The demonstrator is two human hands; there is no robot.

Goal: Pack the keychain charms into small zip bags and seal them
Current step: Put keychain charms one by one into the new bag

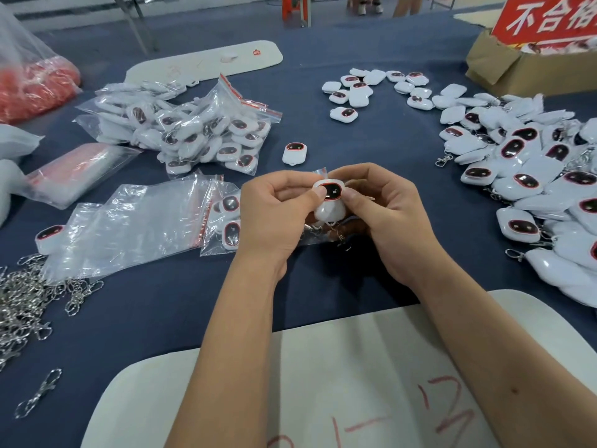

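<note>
1. The left hand (274, 215) and right hand (384, 208) meet over the middle of the blue table (161, 318), both pinched on one white charm (329, 198) sitting in a clear zip bag (318, 236); the left thumb lies on the charm's dark, red-rimmed face.
2. Bare cloth lies open just in front of the hands and beyond them, where a lone charm (294, 153) rests apart.
3. Left of the hands, empty bags (129, 227) lie flat; one packed bag (226, 221) nearly touches the left hand.
4. Farther left-back sits a heap of packed bags (193, 130); metal clasps (29, 295) crowd the left edge.
5. Loose charms (533, 176) pile along the right edge, with a smaller scatter (371, 88) behind.
6. A white board (323, 383) at the near edge, under the forearms, bears red handwriting, partly readable as "13".
7. A red sign (549, 17) in a cardboard box (504, 69) at back right shows white characters "不合格", cut off by the frame.
</note>
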